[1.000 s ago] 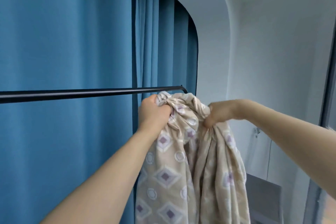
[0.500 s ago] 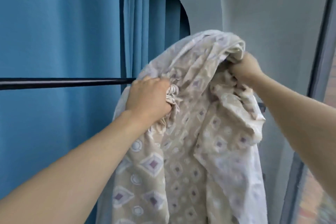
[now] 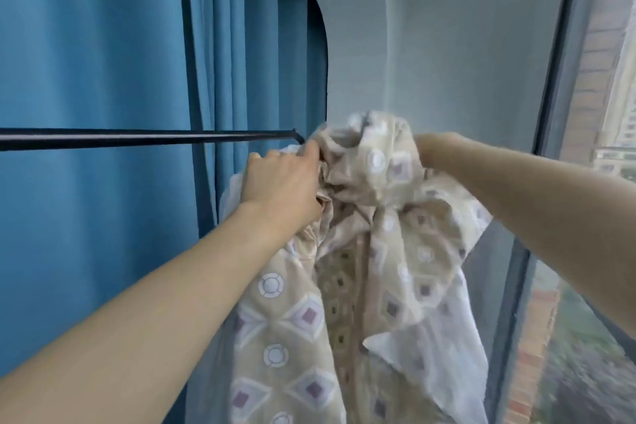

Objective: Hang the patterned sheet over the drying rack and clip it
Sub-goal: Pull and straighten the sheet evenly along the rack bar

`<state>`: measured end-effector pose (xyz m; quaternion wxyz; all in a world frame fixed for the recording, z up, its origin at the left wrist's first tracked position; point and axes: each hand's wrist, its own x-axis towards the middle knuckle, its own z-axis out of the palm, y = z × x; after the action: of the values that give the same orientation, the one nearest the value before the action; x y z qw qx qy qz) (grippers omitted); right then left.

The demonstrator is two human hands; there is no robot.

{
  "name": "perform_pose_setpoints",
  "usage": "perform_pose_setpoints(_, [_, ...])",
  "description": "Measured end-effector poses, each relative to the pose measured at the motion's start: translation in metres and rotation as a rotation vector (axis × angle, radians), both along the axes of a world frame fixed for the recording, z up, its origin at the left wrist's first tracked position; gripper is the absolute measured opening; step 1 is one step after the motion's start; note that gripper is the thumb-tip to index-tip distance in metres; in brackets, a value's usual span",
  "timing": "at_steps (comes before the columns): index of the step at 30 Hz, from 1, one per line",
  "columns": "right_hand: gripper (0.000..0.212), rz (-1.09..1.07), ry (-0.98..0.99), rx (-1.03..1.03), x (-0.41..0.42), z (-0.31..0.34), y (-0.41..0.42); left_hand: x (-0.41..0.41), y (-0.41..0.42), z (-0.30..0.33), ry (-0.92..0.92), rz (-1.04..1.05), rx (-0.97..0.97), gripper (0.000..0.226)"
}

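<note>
The beige cotton sheet printed with purple diamonds and white rings (image 3: pixel 364 251) is bunched in a thick wad at the right end of the thin black metal rack bar (image 3: pixel 137 138), most of its length hanging down in folds below the hands; whether any of it lies over the bar I cannot tell. The likely trouble: gathered so tightly and so close to the bar's tip (image 3: pixel 298 138), it could slide off the end once released, or dry creased and resist a clip. The left hand (image 3: pixel 282 182) grips the wad, fingers curled into the cloth. The right hand (image 3: pixel 426 153) is half buried in fabric; its fingers are hidden. Farther left hangs a blue pleated curtain (image 3: pixel 86 79); at far right, a dark-framed window (image 3: pixel 557 113).
</note>
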<state>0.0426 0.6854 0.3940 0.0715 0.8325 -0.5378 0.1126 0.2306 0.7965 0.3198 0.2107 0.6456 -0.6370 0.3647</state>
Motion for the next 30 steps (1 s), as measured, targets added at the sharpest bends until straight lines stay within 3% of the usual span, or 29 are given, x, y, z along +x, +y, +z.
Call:
perform_pose_setpoints(2, [0.031, -0.084, 0.092, 0.06, -0.005, -0.027, -0.01, 0.005, -0.003, -0.007, 0.039, -0.004, 0.014, 0.047])
perform_pose_setpoints(4, [0.039, -0.075, -0.255, 0.063, -0.019, -0.014, -0.017, 0.025, -0.002, -0.006, 0.143, -0.017, -0.028, 0.043])
perform_pose_setpoints(5, [0.033, -0.086, -0.442, 0.059, -0.024, -0.004, -0.013, 0.036, 0.002, -0.003, 0.221, -0.042, -0.06, 0.04])
perform_pose_setpoints(7, [0.029, 0.087, -0.776, 0.073, -0.027, 0.009, 0.001, 0.049, 0.011, 0.006, 0.409, -0.151, -0.145, 0.031])
perform_pose_setpoints(9, [0.032, 0.299, -1.001, 0.132, -0.018, 0.007, 0.016, 0.048, 0.016, 0.018, 0.514, -0.256, -0.218, 0.023])
perform_pose_setpoints(11, [0.029, 0.466, -1.147, 0.349, -0.002, -0.007, 0.024, 0.038, 0.017, 0.029, 0.527, -0.327, -0.243, 0.019])
perform_pose_setpoints(13, [0.021, 0.473, -1.158, 0.437, 0.019, -0.026, 0.025, 0.029, 0.015, 0.037, 0.52, -0.376, -0.239, 0.018])
perform_pose_setpoints(16, [0.029, 0.432, -1.275, 0.345, 0.023, -0.029, 0.019, 0.034, 0.01, 0.041, 0.492, -0.36, -0.221, 0.02])
perform_pose_setpoints(19, [0.017, 0.586, -1.374, 0.759, 0.006, -0.008, 0.019, 0.059, 0.011, 0.037, 0.48, -0.246, -0.203, 0.023])
perform_pose_setpoints(21, [0.045, 0.698, -1.233, 0.969, -0.003, 0.004, 0.024, 0.07, 0.011, 0.03, 0.471, -0.193, -0.187, 0.027])
perform_pose_setpoints(23, [0.065, 0.699, -1.046, 1.018, 0.002, 0.007, 0.034, 0.071, 0.008, 0.025, 0.447, -0.166, -0.179, 0.032])
perform_pose_setpoints(25, [0.063, 0.559, -0.803, 0.947, 0.02, 0.004, 0.041, 0.064, 0.004, 0.022, 0.397, -0.157, -0.166, 0.029])
perform_pose_setpoints(26, [0.051, 0.485, -0.729, 0.834, 0.029, 0.004, 0.043, 0.059, 0.002, 0.021, 0.368, -0.172, -0.154, 0.025])
perform_pose_setpoints(28, [0.022, 0.431, -0.828, 0.556, 0.038, 0.005, 0.033, 0.051, 0.002, 0.021, 0.319, -0.22, -0.147, 0.025])
perform_pose_setpoints(30, [0.01, 0.479, -1.109, 0.459, 0.033, 0.008, 0.021, 0.049, 0.004, 0.022, 0.3, -0.247, -0.148, 0.031])
